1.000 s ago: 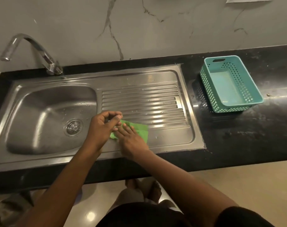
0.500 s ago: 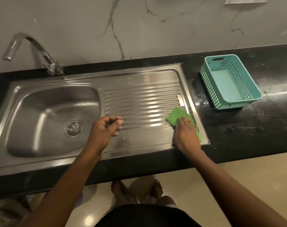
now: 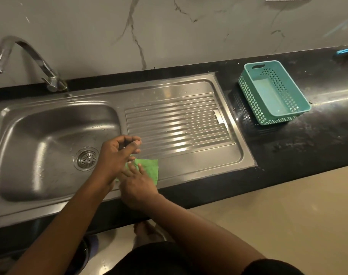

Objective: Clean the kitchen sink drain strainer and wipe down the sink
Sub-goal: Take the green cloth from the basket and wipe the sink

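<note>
The steel sink has a round drain strainer seated in the basin floor. A ribbed drainboard extends to its right. My right hand presses a green cloth flat on the drainboard's front left part with straight fingers. My left hand hovers just above and left of the cloth, over the ridge between basin and drainboard. Its fingers are loosely curled toward the thumb and hold nothing that I can see. Water droplets dot the drainboard ribs.
A curved tap stands at the sink's back left. A teal perforated basket sits on the black countertop right of the sink. A blue object lies at the far right edge. A marble wall rises behind.
My right hand has slid the green cloth from the drainboard's front right corner back to its front left, beside my left hand. The left hand has stayed in place.
</note>
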